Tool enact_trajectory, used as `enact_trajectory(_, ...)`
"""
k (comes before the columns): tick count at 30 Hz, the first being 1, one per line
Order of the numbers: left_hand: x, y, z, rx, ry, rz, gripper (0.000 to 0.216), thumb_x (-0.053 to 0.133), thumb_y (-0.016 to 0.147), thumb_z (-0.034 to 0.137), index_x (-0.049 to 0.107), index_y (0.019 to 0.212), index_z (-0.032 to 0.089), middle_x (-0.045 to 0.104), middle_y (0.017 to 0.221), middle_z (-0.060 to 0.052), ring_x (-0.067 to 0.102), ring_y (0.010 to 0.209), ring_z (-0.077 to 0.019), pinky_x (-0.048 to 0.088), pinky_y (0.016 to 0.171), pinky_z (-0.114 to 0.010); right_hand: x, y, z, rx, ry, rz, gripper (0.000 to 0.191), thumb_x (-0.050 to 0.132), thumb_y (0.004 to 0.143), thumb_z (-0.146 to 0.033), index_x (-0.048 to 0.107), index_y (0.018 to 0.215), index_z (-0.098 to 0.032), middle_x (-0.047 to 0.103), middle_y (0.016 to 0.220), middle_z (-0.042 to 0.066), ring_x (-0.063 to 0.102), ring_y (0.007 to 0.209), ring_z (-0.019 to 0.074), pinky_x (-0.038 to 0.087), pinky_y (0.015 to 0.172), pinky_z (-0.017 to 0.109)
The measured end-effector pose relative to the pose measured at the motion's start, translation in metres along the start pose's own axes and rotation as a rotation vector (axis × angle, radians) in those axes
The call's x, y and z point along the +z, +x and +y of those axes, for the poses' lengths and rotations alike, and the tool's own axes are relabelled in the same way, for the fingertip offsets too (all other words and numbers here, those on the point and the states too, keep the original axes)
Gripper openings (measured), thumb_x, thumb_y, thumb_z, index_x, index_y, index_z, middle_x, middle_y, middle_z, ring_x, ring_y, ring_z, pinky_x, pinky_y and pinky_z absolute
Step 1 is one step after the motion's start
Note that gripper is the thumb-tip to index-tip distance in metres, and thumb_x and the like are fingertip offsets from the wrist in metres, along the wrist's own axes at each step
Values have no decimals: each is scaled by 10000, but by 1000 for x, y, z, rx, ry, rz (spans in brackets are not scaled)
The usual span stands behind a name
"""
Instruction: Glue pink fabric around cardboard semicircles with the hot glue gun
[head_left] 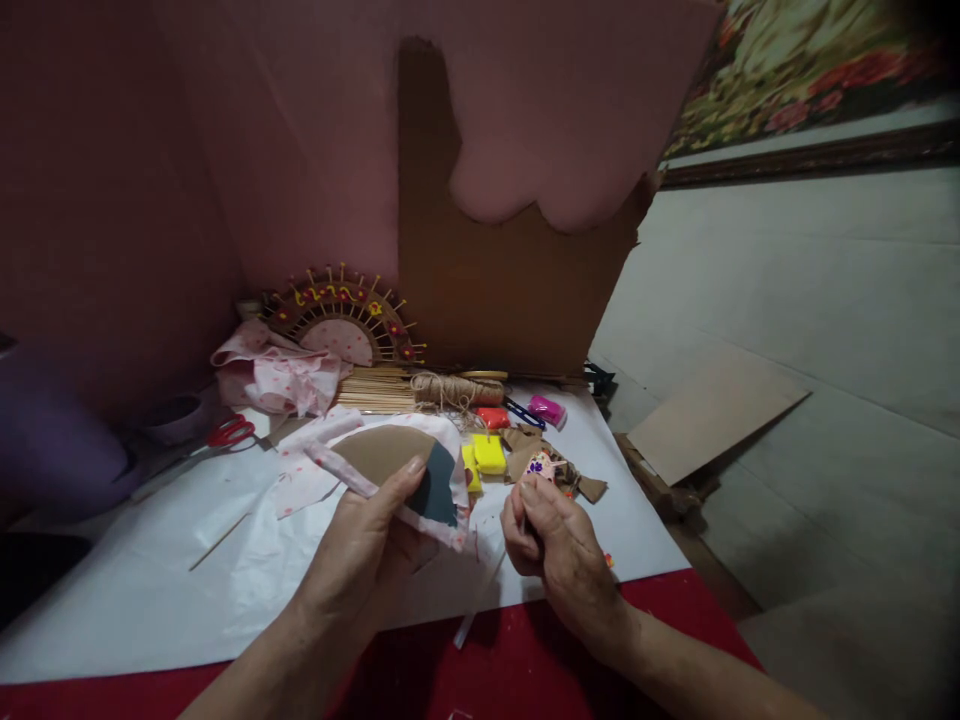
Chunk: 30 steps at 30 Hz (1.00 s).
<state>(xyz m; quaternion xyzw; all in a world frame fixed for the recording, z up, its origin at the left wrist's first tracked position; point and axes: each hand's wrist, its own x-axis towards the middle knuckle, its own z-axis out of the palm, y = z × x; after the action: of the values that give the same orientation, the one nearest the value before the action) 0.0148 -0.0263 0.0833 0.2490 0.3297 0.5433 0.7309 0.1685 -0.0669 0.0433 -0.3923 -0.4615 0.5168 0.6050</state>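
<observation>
My left hand (367,545) grips a brown cardboard semicircle (382,452) wrapped in pink dotted fabric (315,465), thumb on top of the card. A dark teal patch (439,490) shows on its right side. My right hand (551,545) is closed in a pinch just right of it, fingers curled around something small I cannot make out. Both hands hover over white paper (150,580) on a red table (480,670).
Behind lie yellow clay blocks (489,455), an orange block (492,418), a pink item (547,410), a twine spool (457,388), bamboo sticks (371,390), red-handled scissors (229,432), a decorated stick fan (341,320), crumpled fabric (274,375). Tall cardboard (495,290) stands at the back; a flat cardboard sheet (709,415) lies right.
</observation>
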Motion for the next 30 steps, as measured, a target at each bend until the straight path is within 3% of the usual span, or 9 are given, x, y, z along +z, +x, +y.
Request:
enact_trajectory(5, 1, 0, 2, 8, -19, 31, 179, 522, 827, 30, 683, 798, 103, 729, 691, -36, 665, 545, -124, 572, 519, -211, -5, 4, 4, -16, -54, 19, 459, 460, 917, -482, 396, 563, -197, 355, 388, -89, 263, 348, 47, 214, 363, 184)
enact_trajectory(9, -2, 4, 8, 69, -11, 57, 161, 540, 812, 19, 682, 822, 95, 736, 732, -53, 672, 565, -132, 578, 508, -216, -7, 10, 6, 61, -37, 41, 438, 566, 835, -536, 508, 599, -171, 433, 395, -78, 272, 312, 35, 194, 311, 165)
enact_trajectory(17, -5, 7, 15, 69, 2, 56, 140, 532, 825, 49, 656, 874, 89, 737, 764, -100, 689, 577, -187, 584, 466, -276, -11, 17, 4, 6, -91, 5, 246, 734, 730, -368, 616, 771, -155, 643, 634, -12, 526, 461, 79, 444, 457, 216)
enact_trajectory(19, -4, 6, 15, 64, -1, 70, 138, 531, 822, 38, 653, 867, 87, 733, 742, -93, 682, 562, -172, 581, 475, -259, -12, 16, 4, 17, -87, -5, 240, 725, 742, -368, 609, 760, -158, 623, 608, -20, 508, 446, 78, 423, 440, 212)
enact_trajectory(25, -5, 7, 15, 50, 9, 71, 144, 515, 830, 39, 646, 868, 84, 734, 760, -105, 687, 596, -175, 586, 509, -269, -15, 11, 3, 127, -21, -115, 349, 613, 827, -460, 569, 670, -152, 378, 382, -98, 229, 336, 34, 144, 344, 170)
enact_trajectory(30, -6, 9, 14, 68, 21, 66, 148, 523, 826, 36, 664, 837, 80, 735, 781, -95, 688, 629, -175, 593, 530, -277, -11, 11, 5, 173, -34, -110, 411, 595, 821, -514, 584, 644, -143, 421, 375, -86, 252, 304, 25, 189, 320, 159)
